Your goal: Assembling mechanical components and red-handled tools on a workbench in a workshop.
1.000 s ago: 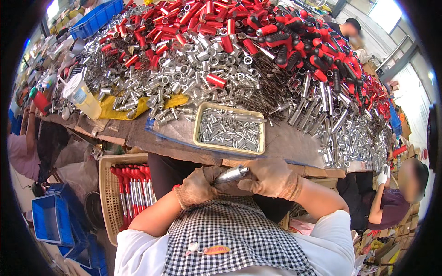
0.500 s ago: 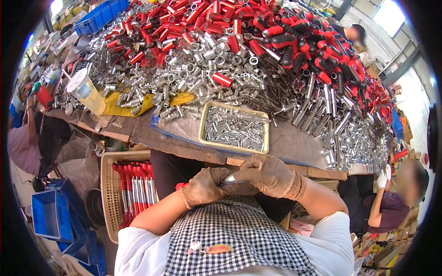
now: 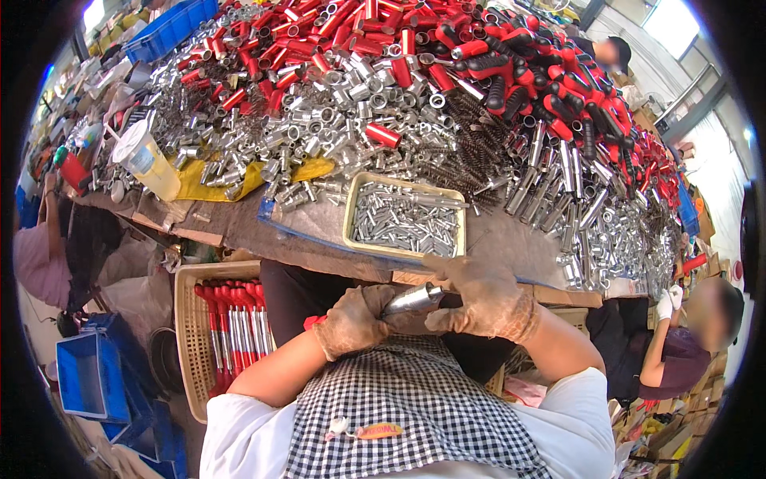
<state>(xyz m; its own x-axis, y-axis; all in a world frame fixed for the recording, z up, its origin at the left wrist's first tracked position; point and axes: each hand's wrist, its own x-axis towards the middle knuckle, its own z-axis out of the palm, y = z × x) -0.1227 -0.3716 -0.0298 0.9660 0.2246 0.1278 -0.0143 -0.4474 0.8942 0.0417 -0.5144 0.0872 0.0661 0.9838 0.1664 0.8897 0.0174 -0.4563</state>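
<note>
Gloved in brown, my left hand [image 3: 355, 321] is wrapped round a tool with a shiny silver barrel [image 3: 413, 299]. The barrel sticks out to the right, tip slightly raised, and a red part shows on the other side of the fist. My right hand [image 3: 493, 302], in the same kind of glove, is beside the barrel tip with fingers apart. It looks empty. Just beyond the hands, a cream tray [image 3: 383, 251] of small metal pins sits at the bench edge.
Piled on the bench are red tubes [image 3: 384, 134], silver collars, dark springs [image 3: 467, 148] and red-and-black handles [image 3: 550, 80]. A drink cup [image 3: 148, 160] stands left. A basket [image 3: 190, 351] of red-handled tools and blue crates [image 3: 92, 375] lie lower left. Co-workers sit at both sides.
My right hand has let go of the barrel tip and moved slightly right, its fingers spreading. More of the silver barrel shows now. My left hand keeps its grip.
</note>
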